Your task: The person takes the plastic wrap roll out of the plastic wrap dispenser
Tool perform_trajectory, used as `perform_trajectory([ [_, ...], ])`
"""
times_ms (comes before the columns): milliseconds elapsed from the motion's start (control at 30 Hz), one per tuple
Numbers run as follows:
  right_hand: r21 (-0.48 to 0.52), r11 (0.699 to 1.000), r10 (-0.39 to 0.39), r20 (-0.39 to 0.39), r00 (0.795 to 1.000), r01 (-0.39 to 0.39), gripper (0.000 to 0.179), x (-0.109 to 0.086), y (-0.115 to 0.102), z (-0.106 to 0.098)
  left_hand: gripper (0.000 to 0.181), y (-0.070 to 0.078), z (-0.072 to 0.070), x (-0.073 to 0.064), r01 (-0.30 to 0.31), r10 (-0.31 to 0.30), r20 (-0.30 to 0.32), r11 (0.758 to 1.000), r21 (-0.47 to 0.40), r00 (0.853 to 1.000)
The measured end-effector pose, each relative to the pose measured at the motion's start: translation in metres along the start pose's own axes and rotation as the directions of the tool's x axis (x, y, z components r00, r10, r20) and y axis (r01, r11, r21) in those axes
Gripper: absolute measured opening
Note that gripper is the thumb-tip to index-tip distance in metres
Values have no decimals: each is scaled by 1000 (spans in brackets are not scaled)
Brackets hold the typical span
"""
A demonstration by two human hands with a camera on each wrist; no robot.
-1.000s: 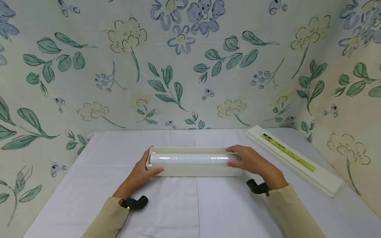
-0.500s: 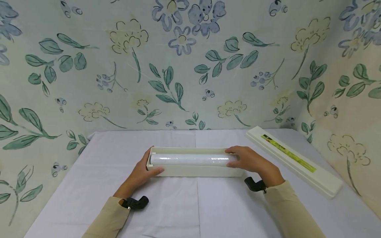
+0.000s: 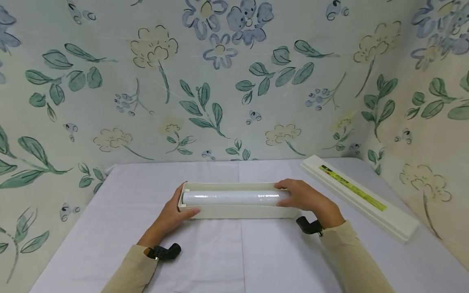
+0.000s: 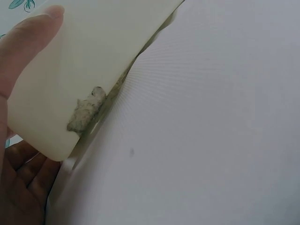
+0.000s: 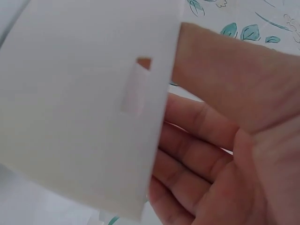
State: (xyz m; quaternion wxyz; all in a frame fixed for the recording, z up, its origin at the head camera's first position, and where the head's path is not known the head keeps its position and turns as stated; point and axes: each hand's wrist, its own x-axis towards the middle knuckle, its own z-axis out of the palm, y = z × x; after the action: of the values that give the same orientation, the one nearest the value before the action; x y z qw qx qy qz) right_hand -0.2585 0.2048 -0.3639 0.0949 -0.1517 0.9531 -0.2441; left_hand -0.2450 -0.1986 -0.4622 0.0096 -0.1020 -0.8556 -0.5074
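A long cream plastic box (image 3: 238, 211), which looks like a cling film dispenser, lies lid-off across the middle of the table. Inside it sits a shiny whitish roll of cling film (image 3: 231, 198). My left hand (image 3: 176, 208) grips the box's left end, thumb over the front wall and fingers round the end. My right hand (image 3: 302, 195) holds the right end; its thumb reaches in over the roll and a finger lies at the back wall. In the right wrist view the other fingers (image 5: 187, 145) curl beside the box end, which has a small slot.
A long cream lid (image 3: 360, 197) with a yellow-green label lies slanted on the right of the white cloth-covered table (image 3: 209, 256). Flowered fabric (image 3: 220, 101) hangs behind and at both sides. Each wrist carries a black camera mount (image 3: 166, 251).
My right wrist has shifted slightly to the left and the head view has moved a little. Both hands keep their places on the box.
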Motion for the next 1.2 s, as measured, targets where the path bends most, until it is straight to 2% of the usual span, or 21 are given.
perform_trajectory([
  [367,-20,1000,11,-7,1000,-11,53,0,-1,1,100,-1,-1,-1,7,-7,-5,999,39,1000],
  [833,-75,997,33,-4,999,-33,49,2,-6,4,101,0,-1,-1,-1,1,-7,999,32,1000],
  [1200,-92,996,5,-1,1000,-5,43,4,-5,4,101,-3,0,1,-8,8,-7,998,58,1000],
])
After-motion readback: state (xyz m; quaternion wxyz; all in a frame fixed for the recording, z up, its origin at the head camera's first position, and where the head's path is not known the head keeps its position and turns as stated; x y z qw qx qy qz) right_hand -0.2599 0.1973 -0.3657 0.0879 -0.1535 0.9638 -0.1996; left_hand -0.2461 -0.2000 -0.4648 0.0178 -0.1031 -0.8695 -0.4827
